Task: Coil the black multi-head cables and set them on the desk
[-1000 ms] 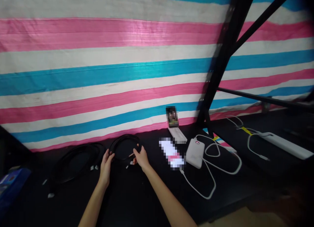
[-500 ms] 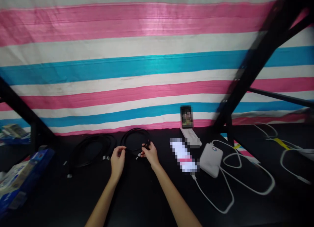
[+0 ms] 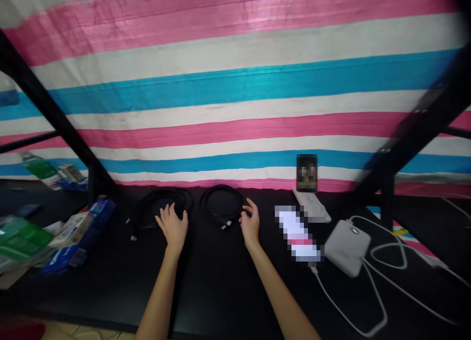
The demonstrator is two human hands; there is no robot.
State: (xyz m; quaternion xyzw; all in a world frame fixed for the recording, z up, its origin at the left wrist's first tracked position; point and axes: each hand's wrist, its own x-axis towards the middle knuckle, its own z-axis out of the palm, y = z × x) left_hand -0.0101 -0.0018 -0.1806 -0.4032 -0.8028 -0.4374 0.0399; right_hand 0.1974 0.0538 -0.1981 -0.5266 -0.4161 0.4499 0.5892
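Two coils of black cable lie side by side near the back of the black table. Over the front of the left coiled cable [image 3: 142, 202], my left hand [image 3: 174, 228] is spread, with nothing in its grasp; whether it touches the cable I cannot tell. The right coiled cable [image 3: 202, 202] forms a neat round loop, its light-coloured plugs [image 3: 226, 225] pointing forward. Just right of that loop, my right hand [image 3: 250, 224] is free of it, fingers loosely bent and apart.
To the right are a lit phone [image 3: 298, 234], a white power bank [image 3: 348, 247] and white cables [image 3: 379, 310]. Blue boxes [image 3: 79, 237] and green packaging [image 3: 22, 239] lie on the left. Slanting black frame legs [image 3: 62, 119] stand on both sides before a striped sheet [image 3: 228, 99].
My right hand has let go of the right coiled cable and drawn off to its right. My left hand has opened and moved over to the left coil. The view has turned left.
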